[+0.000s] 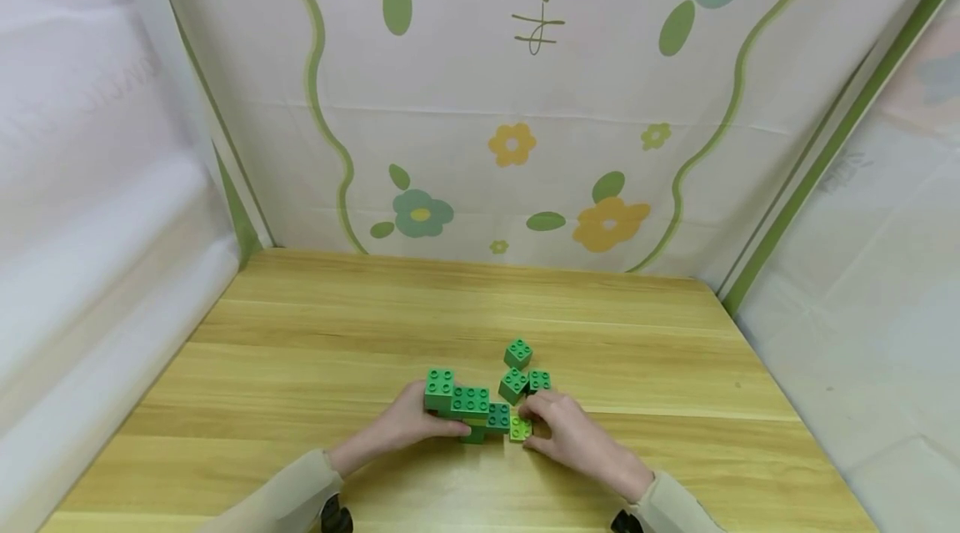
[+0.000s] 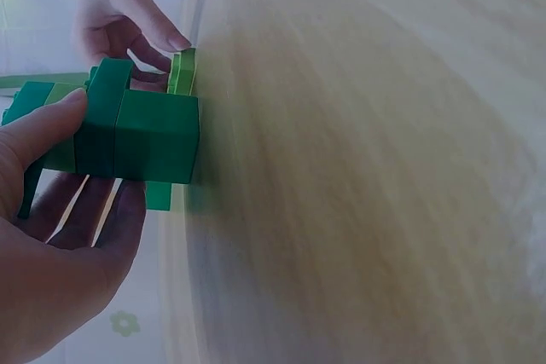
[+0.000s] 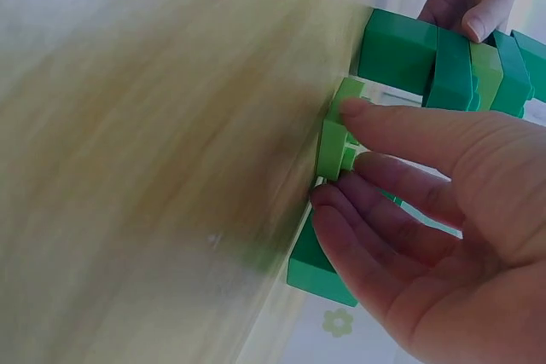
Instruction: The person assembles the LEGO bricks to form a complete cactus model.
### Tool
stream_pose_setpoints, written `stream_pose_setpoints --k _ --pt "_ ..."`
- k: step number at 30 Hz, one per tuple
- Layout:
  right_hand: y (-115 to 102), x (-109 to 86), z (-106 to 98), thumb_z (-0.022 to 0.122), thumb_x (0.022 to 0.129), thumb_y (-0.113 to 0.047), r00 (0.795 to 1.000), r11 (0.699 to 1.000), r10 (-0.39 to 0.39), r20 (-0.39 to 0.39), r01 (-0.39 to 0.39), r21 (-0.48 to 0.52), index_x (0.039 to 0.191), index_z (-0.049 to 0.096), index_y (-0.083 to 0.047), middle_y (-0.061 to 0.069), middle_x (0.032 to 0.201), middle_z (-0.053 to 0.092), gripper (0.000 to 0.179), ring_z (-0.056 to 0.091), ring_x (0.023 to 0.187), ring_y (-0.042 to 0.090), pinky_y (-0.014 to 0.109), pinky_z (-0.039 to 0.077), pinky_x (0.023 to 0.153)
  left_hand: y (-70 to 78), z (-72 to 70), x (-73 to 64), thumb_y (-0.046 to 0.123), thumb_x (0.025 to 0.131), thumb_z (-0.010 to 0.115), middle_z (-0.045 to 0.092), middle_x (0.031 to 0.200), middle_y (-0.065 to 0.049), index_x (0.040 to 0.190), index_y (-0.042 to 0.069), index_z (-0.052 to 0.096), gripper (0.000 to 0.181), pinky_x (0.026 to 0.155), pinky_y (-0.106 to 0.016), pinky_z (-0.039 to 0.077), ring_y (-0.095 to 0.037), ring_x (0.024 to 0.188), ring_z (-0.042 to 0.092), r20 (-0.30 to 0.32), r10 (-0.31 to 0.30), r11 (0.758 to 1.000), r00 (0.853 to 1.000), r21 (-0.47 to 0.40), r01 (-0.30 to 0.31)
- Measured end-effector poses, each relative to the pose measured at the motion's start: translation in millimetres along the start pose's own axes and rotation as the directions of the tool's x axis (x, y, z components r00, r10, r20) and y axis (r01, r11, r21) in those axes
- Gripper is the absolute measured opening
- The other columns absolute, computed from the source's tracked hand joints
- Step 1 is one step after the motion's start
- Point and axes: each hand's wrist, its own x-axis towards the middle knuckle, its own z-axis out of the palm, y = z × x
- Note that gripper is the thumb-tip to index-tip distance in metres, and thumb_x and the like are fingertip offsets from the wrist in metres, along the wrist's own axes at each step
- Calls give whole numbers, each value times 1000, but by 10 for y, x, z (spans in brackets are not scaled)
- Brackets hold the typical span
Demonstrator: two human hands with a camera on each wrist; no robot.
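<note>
My left hand (image 1: 405, 420) grips a stepped stack of toy bricks (image 1: 470, 401), mostly green with a lime layer. In the left wrist view the thumb presses one side of the stack (image 2: 158, 138), and the fingers lie along the other. Just right of it, a thin lime-green brick (image 1: 520, 429) rests on the table, studs up. My right hand (image 1: 573, 435) pinches that brick; the right wrist view shows the thumb at one end of the thin brick (image 3: 331, 147) and fingertips at the other.
Three loose green bricks, one farther back (image 1: 517, 353), one angled (image 1: 513, 385) and one beside it (image 1: 539, 381), lie beyond the right hand on the wooden table (image 1: 337, 324). Patterned white cloth (image 1: 465, 82) hangs behind the table and at both sides.
</note>
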Motion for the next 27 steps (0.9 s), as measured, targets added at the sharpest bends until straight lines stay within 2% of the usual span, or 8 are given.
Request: stream_pose_setpoints --k 7,19,27 --pt "-22 14 5 82 78 -13 999 999 -35 -9 34 -30 110 69 -4 6 105 71 36 67 97 16 27 59 86 -22 5 -2 20 80 83 75 112 -9 115 9 69 39 90 -18 53 -5 99 70 -3 6 1000 1000 11 -6" --pt "-35 8 -10 80 81 -17 1000 998 5 20 -4 -62 112 70 -5 5 108 71 34 67 100 16 30 59 89 -32 4 1 21 79 83 76 111 -8 116 10 70 40 90 -19 54 -8 100 70 -16 6 1000 1000 25 -6" --pt "-89 -20 -85 79 80 -13 999 998 -31 -35 29 -53 112 70 -4 6 107 71 34 67 98 16 26 59 87 -36 11 -5 20 79 83 75 113 -8 116 10 69 41 90 -19 53 -8 101 70 -13 -8 1000 1000 13 8"
